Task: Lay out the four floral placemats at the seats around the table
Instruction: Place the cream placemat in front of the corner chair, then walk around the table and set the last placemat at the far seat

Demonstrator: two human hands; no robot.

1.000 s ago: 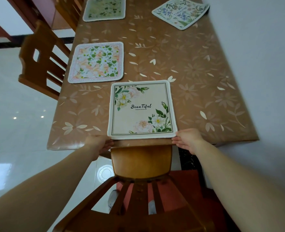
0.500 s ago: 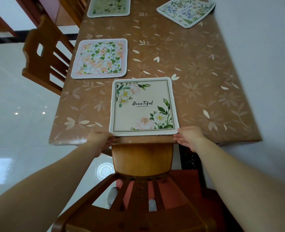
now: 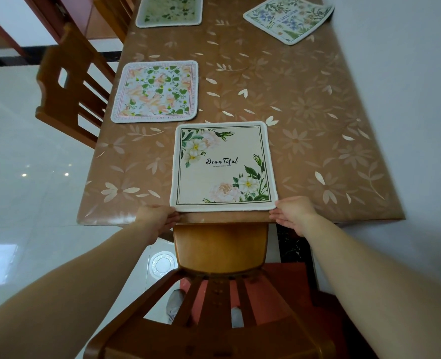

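Note:
A cream placemat [image 3: 222, 167] with white flowers and the word "Beautiful" lies flat at the table's near end, in front of a chair. My left hand [image 3: 157, 218] pinches its near left corner and my right hand [image 3: 294, 211] pinches its near right corner, both at the table edge. A pink and green floral placemat [image 3: 156, 92] lies on the left side by another chair. A green placemat [image 3: 169, 10] lies further back on the left. A blue-flowered placemat [image 3: 289, 18] lies askew at the far right, its corner against the wall.
The brown flower-patterned table [image 3: 305, 120] stands along a white wall [image 3: 408, 99] on the right. A wooden chair [image 3: 219, 294] is pushed in right below me; another chair [image 3: 69, 89] stands at the left side. Glossy white floor tiles lie to the left.
The cream placemat has been shifted slightly, with both hands staying on its near corners. The view has tilted a little. The other mats have not moved.

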